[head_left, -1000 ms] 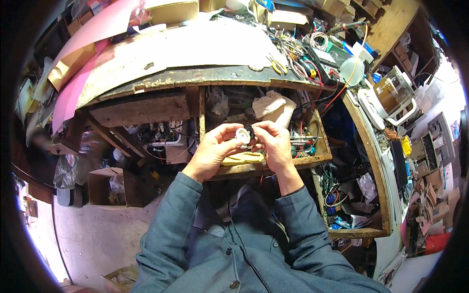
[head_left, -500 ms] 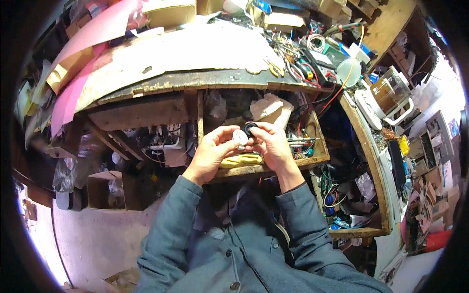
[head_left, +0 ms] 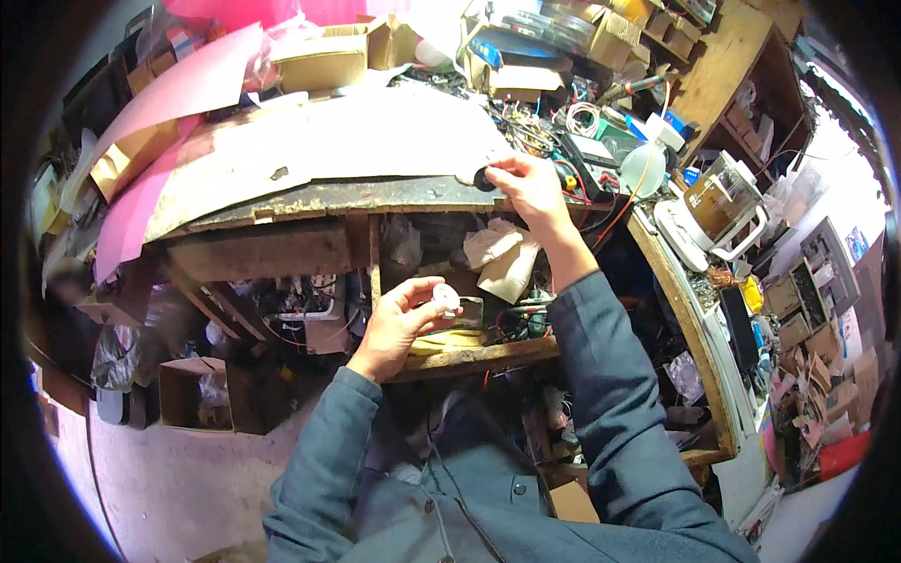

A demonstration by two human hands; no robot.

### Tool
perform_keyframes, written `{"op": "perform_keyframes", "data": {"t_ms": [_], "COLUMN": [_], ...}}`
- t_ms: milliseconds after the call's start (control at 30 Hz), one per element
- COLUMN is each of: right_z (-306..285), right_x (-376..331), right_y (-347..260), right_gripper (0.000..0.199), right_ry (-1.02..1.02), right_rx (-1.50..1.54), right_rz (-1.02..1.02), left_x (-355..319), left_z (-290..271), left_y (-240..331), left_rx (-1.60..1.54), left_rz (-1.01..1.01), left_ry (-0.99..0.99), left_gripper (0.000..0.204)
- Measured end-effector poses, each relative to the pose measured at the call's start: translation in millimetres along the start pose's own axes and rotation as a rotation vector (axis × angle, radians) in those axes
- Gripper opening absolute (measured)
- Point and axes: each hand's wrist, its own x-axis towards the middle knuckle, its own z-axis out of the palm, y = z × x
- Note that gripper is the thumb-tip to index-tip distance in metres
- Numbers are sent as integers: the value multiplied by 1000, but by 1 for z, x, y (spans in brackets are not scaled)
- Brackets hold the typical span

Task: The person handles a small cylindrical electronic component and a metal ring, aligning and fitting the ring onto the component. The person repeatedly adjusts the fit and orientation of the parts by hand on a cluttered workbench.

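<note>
Over the open drawer (head_left: 469, 360), my left hand (head_left: 402, 324) is closed on a small white round part (head_left: 446, 299), pinched between thumb and fingers. My right hand (head_left: 527, 192) reaches to the front edge of the workbench (head_left: 352, 195). Between its thumb and fingers is a small black round part (head_left: 484, 178), held at the bench edge; whether it touches the bench I cannot tell. The exact kind of either part is too small to make out. Below and beyond my left hand, the drawer holds a yellow bundle (head_left: 450, 340) and a crumpled pale paper or cloth (head_left: 502, 253).
A white sheet (head_left: 375, 131) covers much of the bench. Tangled wires, tools and a coil of white cable (head_left: 582, 119) lie at its back right. A glass coffee pot (head_left: 727, 202) stands on the right. Below left, a cardboard box (head_left: 211, 394) sits on the floor.
My hands have moved apart. The right has carried the black part up and away to the bench edge, while the left, still with the white part, has come slightly lower and nearer.
</note>
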Motion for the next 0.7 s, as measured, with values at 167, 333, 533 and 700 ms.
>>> {"op": "perform_keyframes", "data": {"t_ms": [167,333,533,700], "right_z": [13,14,15,21], "right_x": [52,73,68,58], "right_y": [15,28,28,21], "right_gripper": [21,17,19,19], "right_ry": [35,24,-20,-6], "right_rx": [-264,-447,-485,-538], "right_rz": [-187,-232,-175,-167], "left_x": [2,3,1,1], "left_z": [-2,-3,-3,-3], "left_y": [-3,-5,-3,-2], "left_rx": [5,-11,-37,-47], "left_rz": [29,34,25,27], "left_ry": [4,2,-5,-9], "left_gripper": [39,39,40,39]}}
